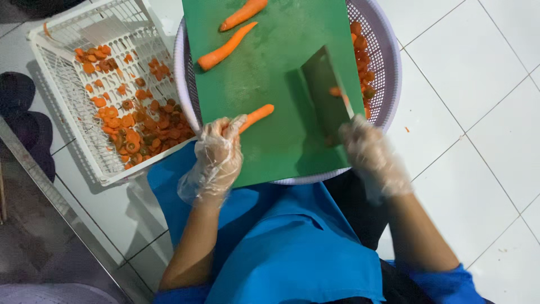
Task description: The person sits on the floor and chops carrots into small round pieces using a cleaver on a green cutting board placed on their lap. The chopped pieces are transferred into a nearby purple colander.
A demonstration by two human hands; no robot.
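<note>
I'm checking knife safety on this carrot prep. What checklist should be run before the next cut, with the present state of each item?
1. Left hand holds the carrot: ok.
2. Left fingertips apart from the cleaver: ok.
3. Right hand grips the cleaver handle: ok, though blurred.
4. Cutting board seated steadily on the round basket: cannot tell.
5. Both hands gloved: ok.
6. Spare carrots clear of the blade: ok.
</note>
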